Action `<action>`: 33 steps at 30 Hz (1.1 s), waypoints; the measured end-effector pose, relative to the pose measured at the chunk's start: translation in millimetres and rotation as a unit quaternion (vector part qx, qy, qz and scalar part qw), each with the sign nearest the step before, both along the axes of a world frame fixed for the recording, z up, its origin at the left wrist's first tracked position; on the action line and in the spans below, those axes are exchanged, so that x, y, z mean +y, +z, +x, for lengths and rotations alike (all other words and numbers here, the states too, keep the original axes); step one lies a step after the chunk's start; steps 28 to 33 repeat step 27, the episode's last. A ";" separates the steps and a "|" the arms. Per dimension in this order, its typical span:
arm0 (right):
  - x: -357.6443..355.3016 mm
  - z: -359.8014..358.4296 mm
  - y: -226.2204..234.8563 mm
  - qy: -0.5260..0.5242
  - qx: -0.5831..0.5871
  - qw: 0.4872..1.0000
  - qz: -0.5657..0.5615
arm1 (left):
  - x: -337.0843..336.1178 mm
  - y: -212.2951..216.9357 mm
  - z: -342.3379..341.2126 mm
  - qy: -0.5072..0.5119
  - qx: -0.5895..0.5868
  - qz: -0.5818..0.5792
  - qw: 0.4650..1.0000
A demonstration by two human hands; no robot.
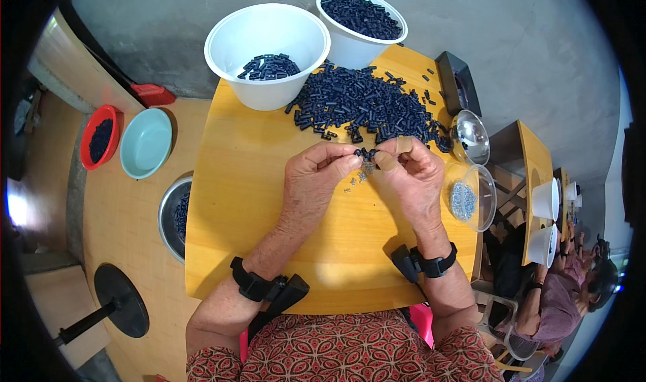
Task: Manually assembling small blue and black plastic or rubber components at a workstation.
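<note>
Over the middle of the yellow wooden table (269, 180), my left hand (315, 179) and my right hand (414, 177) meet fingertip to fingertip. Each is closed in a pinch on small black plastic pieces (365, 154); whether these are joined is too small to tell. A bandage-like wrap covers part of a right-hand finger. Tiny silvery pieces (362, 176) lie scattered just below the fingertips. Beyond my hands spreads a large heap of short black plastic tubes (363, 99). Dark bands with small devices circle both wrists.
Behind the heap stand a white tub (259, 98) with some black tubes and a fuller white tub (346, 54). On the right are a black tray (471, 99), a clear bowl (476, 140) and a clear container (492, 204) of tiny silvery pieces. Basins (146, 143) rest at floor left; another person (558, 301) sits right.
</note>
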State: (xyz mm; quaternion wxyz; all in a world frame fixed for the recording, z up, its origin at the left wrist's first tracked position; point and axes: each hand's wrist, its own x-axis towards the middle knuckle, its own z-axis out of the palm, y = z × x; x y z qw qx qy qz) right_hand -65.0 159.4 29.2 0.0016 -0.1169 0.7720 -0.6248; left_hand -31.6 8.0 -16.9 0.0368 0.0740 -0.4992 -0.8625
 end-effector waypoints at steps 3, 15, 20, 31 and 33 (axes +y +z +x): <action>-1.5 -2.2 7.7 0.011 0.017 1.000 0.022 | 0.1 -0.2 0.7 -0.002 -0.006 0.003 1.000; -2.8 -3.9 13.5 0.039 0.074 0.991 0.103 | 0.9 2.5 1.9 -0.011 0.018 -0.010 1.000; -3.4 -4.4 17.6 0.055 0.146 0.975 0.160 | 1.3 0.4 1.8 0.012 0.041 -0.096 0.994; -2.6 6.4 -1.3 0.035 0.134 0.980 0.144 | 2.1 -3.5 4.9 -0.035 0.005 -0.086 0.996; -2.6 6.4 -1.3 0.035 0.134 0.980 0.144 | 2.1 -3.5 4.9 -0.035 0.005 -0.086 0.996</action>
